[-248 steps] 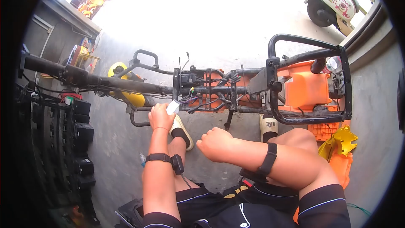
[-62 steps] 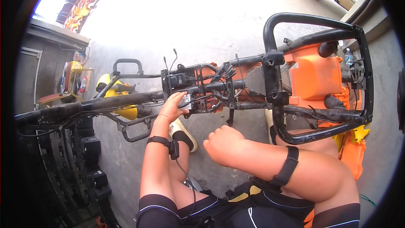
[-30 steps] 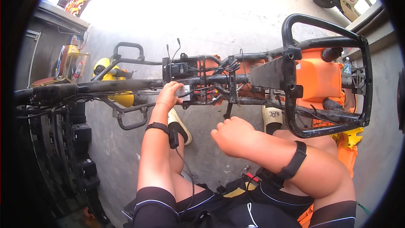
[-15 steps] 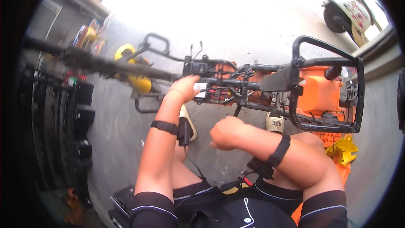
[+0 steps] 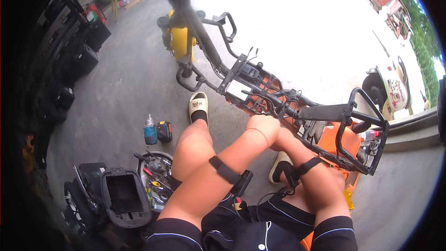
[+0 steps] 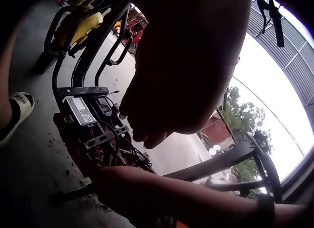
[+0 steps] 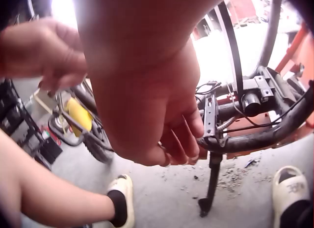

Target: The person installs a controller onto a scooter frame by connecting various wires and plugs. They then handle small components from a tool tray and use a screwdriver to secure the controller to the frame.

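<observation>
A black scooter frame (image 5: 211,51) stretches diagonally in front of me, wires running along its middle. On it lies a white-topped flat box (image 5: 238,90), seen in the left wrist view as a silver labelled unit (image 6: 81,111). My left hand (image 5: 261,125) has come off that box and is up against my right hand (image 5: 283,140), overlapping it in the head view. Its fingers bend loosely downward, with nothing visible between them. My right hand's fingers curl in toward the palm beside the frame's bracket (image 7: 210,115); I cannot tell whether something small is inside.
On the floor at left stand a teal and black cordless power tool (image 5: 150,132), a round tray of tools (image 5: 155,176) and a black open bin (image 5: 123,218). Black boxes (image 5: 83,60) line the left side. An orange body panel (image 5: 338,140) sits under the frame's rear.
The box was in my left hand, then set on the frame and held there. Now my left hand has left it and moved right to my right hand. The head view has swung left.
</observation>
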Motion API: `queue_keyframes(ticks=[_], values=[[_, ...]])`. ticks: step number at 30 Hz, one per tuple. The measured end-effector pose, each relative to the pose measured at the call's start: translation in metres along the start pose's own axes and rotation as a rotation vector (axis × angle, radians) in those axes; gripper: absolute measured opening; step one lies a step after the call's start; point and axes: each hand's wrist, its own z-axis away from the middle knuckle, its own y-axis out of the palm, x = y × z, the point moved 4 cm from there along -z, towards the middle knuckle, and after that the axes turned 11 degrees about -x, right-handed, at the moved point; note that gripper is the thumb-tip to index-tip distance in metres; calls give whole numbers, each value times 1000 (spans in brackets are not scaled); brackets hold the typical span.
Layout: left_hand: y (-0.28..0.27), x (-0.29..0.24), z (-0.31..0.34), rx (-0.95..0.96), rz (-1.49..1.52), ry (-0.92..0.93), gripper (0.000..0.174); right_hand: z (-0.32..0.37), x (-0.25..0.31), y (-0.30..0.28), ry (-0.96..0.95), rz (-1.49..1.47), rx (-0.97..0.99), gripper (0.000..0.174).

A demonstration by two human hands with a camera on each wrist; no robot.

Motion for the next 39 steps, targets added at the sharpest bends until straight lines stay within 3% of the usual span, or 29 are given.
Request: queue_keyframes(ticks=[3, 5, 8, 12, 16, 18, 19, 20, 21, 23, 25, 28, 33, 39], values=[[6, -6, -11, -78, 143, 112, 19, 2, 11, 15, 114, -27, -133, 16], [-6, -12, -12, -230, 104, 169, 20, 5, 12, 24, 160, -18, -139, 17], [-3, -23, -22, -95, 59, 48, 25, 10, 10, 26, 197, -29, -18, 18], [-16, -42, -26, 73, 157, 147, 27, 12, 11, 30, 271, -34, 212, 20], [-6, -55, -35, 56, 325, 107, 27, 0, 15, 39, 332, -32, 304, 23], [13, -65, -39, 44, 398, 49, 27, -10, 6, 48, 280, -232, 177, 23], [8, -69, -34, -94, 303, 76, 27, -15, 9, 46, 278, -223, 186, 23], [1, -72, -31, -232, 207, 100, 27, -25, 13, 35, 200, -255, -22, 23], [2, -78, -32, -241, 216, 94, 27, -35, 17, 23, 117, -284, -231, 23], [8, -90, -37, 9, 253, 192, 29, -57, 28, 12, 28, -204, -327, 32], [4, -91, -32, 94, 267, 215, 29, -86, 39, -1, -21, -26, -570, 44], [-7, -85, -27, 113, 269, 212, 28, -130, 30, 15, 8, 14, -625, 56], [-18, -72, -27, 121, 276, 210, 28, -175, 16, 19, 66, 52, -663, 59], [-30, -54, -24, 92, 276, 198, 28, -180, 15, 4, 9, 140, -436, 58]])
